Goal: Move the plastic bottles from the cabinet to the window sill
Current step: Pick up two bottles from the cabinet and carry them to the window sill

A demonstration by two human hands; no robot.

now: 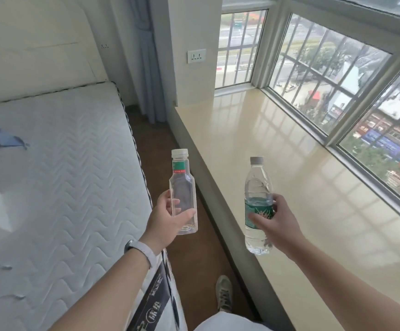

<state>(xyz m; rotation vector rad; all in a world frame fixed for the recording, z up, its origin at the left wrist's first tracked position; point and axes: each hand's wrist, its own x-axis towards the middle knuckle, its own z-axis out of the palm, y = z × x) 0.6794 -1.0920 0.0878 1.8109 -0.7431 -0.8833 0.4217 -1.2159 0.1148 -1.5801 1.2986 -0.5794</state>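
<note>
- The surface was a wide, glossy cream stone window sill [289, 163], running along the right side of the room beneath the glass and mirroring the window bars in its polish.
- Two white-framed windows [325, 80] with white grid bars met at the sill's far corner, one on the end wall and one long one along the right; streets and rooftops showed far below.
- On the left lay one white quilted mattress [63, 175] with dark piping, a padded cream headboard behind it.
- A strip of brown floor [160, 144] separated the mattress from the sill.
- One grey-blue curtain [146, 68] hung in the far corner beside the wall pier.
- Two white wall sockets showed: one on the pier by the window [196, 56], one small one above the headboard [104, 46].
- One crumpled blue cloth [3, 139] lay on the mattress.
- One pale sneaker [224, 292] stood on the floor near the sill's front.
- Two plastic bottles were in view, both held in the air, none set down on the sill.
- The left hand [168, 220], with a white band on its wrist [144, 252], had fingers and thumb wrapped round the lower body of a clear, flat-sided bottle with a pale cap and a green-and-red neck label [182, 187], upright over the floor strip just beside the sill's edge.
- The right hand [275, 223] clasped a round clear bottle with a grey-white cap and a green label [257, 187] at its label, nearly upright, its base over the sill's front edge; whether it touched the stone could not be told.
</note>
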